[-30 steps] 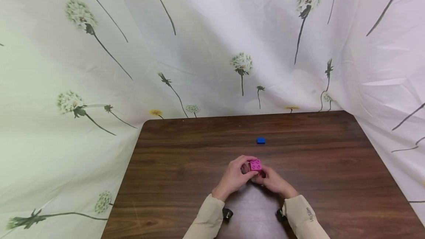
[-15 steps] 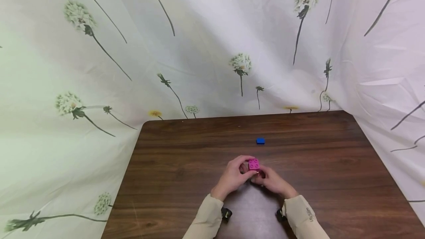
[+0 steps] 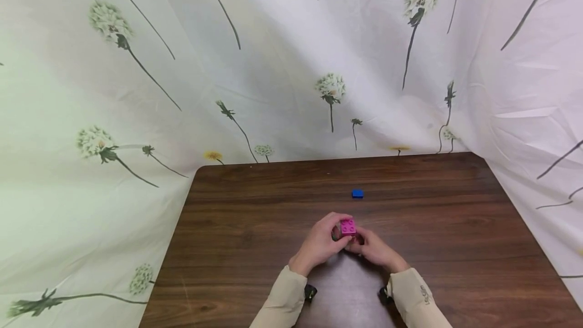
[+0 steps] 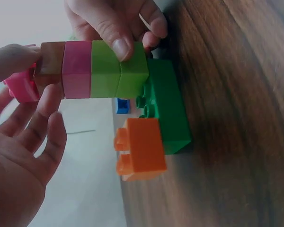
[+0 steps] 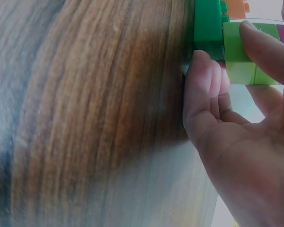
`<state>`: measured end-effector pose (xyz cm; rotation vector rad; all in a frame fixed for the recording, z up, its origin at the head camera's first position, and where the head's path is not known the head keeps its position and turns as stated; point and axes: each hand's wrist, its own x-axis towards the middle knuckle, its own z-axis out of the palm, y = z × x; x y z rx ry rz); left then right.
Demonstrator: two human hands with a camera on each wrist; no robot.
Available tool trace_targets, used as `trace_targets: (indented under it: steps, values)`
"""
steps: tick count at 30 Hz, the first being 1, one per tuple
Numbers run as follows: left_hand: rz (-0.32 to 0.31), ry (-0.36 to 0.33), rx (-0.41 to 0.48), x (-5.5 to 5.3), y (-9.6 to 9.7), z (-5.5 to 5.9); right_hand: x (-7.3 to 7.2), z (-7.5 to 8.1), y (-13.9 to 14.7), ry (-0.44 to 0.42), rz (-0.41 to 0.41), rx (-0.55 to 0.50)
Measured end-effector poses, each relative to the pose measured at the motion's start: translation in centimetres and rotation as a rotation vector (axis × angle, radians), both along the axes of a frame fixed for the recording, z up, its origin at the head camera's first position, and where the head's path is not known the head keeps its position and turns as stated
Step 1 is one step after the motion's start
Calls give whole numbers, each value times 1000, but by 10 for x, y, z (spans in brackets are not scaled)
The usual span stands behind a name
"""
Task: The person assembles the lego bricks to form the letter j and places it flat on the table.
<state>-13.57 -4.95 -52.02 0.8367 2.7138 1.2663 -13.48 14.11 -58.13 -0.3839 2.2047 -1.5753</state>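
My left hand (image 3: pixel 319 243) pinches the magenta toy brick (image 3: pixel 348 227) at the top of a small tower, its thumb and fingers also at the brown brick (image 4: pixel 50 64) beneath. Under that come a pink brick (image 4: pixel 76 71) and two light green bricks (image 4: pixel 105 75). My right hand (image 3: pixel 377 250) grips the tower low down, thumb against the light green bricks in both wrist views. A longer dark green brick (image 4: pixel 169 106) stands at the tower's foot, its studs partly showing. In the left wrist view, an orange brick (image 4: pixel 147 144) overlaps the dark green one.
A blue brick (image 3: pixel 357 194) lies on the brown wooden table (image 3: pixel 246 227), beyond the hands. White cloth (image 3: pixel 282 105) printed with dandelions hangs behind the table and at both sides.
The magenta brick has shifted very slightly to the left with my left fingers around it. My right hand keeps its place, and the blue brick still lies where it was.
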Motion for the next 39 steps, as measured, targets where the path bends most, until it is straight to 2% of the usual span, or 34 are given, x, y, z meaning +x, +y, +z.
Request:
trace_targets:
  steps: [3, 6, 17, 22, 26, 33, 39]
  values:
    - [-37, 87, -32, 0, 0, 2, 0, 0, 0, 9, 4, 1]
    - [-50, 121, -53, 1, -1, 5, 0, 0, 0, 8, 1, 13]
    - [-37, 108, -49, 0, 0, 6, -1, 4, 2, -37, -9, 23]
    - [-38, 105, -53, 0, 0, 8, -1, 2, 3, -32, -4, 14]
    - [-40, 108, -64, 0, 1, 9, -1, 0, 2, -10, 0, 14]
    - [-4, 119, -119, 3, 1, 8, -1, 2, 1, -24, 4, 35]
    - [2, 47, -58, 4, 3, 7, -1, 2, 1, -5, 14, 5]
